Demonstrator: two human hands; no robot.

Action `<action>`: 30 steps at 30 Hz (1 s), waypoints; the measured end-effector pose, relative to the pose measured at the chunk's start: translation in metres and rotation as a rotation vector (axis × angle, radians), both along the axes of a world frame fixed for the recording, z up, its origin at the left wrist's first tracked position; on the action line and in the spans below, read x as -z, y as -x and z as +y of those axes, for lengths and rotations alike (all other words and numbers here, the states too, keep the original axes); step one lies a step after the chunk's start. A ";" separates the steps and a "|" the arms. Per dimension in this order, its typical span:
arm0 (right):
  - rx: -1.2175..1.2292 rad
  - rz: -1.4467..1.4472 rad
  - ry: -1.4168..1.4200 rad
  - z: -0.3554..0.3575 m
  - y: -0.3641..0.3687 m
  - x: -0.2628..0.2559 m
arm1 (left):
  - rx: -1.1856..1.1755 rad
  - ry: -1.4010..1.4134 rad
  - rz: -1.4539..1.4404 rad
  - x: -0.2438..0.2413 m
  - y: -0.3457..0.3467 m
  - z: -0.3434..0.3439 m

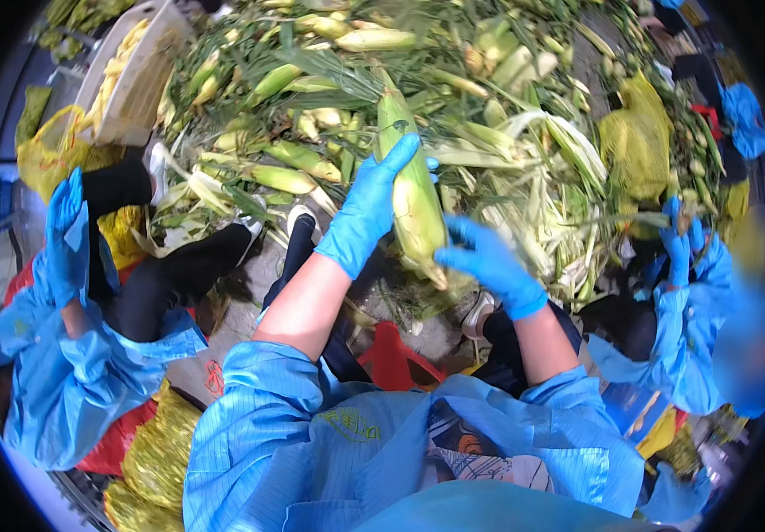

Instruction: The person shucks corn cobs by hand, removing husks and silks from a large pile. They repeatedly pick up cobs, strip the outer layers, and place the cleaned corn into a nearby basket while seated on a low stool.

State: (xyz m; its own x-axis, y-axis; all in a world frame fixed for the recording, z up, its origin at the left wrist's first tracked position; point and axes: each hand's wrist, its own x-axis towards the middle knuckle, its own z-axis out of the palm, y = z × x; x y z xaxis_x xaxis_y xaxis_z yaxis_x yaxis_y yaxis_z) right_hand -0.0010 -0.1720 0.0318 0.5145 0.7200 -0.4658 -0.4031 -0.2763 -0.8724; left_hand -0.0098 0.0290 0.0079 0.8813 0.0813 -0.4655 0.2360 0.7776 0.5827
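An ear of corn in its green husk (415, 199) stands nearly upright before me, its leafy end away from me and its stalk end towards me. My left hand (372, 206), in a blue glove, is closed around its middle, the thumb on top. My right hand (489, 259), gloved the same way, is beside the stalk end with its fingers parted; the fingertips are at the husk, and whether they touch it I cannot tell. Beyond lies a heap of unhusked corn and loose leaves (302, 159), with pale stripped husks (542, 226) to the right.
A white plastic crate (146, 86) of husked cobs stands at the upper left. Co-workers in blue smocks sit at the left (89, 379) and right (681, 332). Yellow mesh sacks lie at the right (638, 139) and lower left (163, 445). A red stool (392, 356) is between my legs.
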 end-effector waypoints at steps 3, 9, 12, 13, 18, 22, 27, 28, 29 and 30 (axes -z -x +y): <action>0.308 -0.197 -0.130 -0.004 -0.035 -0.014 | 0.049 -0.257 -0.115 -0.010 0.004 -0.024; 0.599 -0.290 -0.008 -0.020 -0.054 -0.019 | 0.416 -0.734 -0.212 0.000 0.010 -0.075; 0.636 -0.268 -0.106 -0.022 -0.057 -0.015 | 0.494 -0.924 -0.211 -0.002 0.007 -0.078; 0.640 -0.243 -0.107 -0.024 -0.056 -0.018 | 0.512 -0.963 -0.193 -0.003 0.005 -0.077; 0.708 -0.158 -0.114 -0.020 -0.053 -0.025 | 0.426 -0.902 -0.269 0.003 0.006 -0.076; 0.652 -0.200 -0.052 -0.019 -0.051 -0.020 | 0.351 -0.931 -0.236 0.012 0.005 -0.074; 0.608 -0.318 0.077 -0.020 -0.055 -0.007 | 0.356 -0.944 -0.189 0.014 0.006 -0.071; 0.640 -0.315 0.032 -0.018 -0.055 -0.007 | 0.360 -0.978 -0.174 0.012 0.005 -0.071; 0.672 -0.313 -0.013 -0.014 -0.054 -0.009 | 0.364 -0.964 -0.154 0.009 0.004 -0.071; 0.703 -0.311 -0.058 -0.011 -0.053 -0.010 | 0.367 -0.949 -0.135 0.003 0.002 -0.071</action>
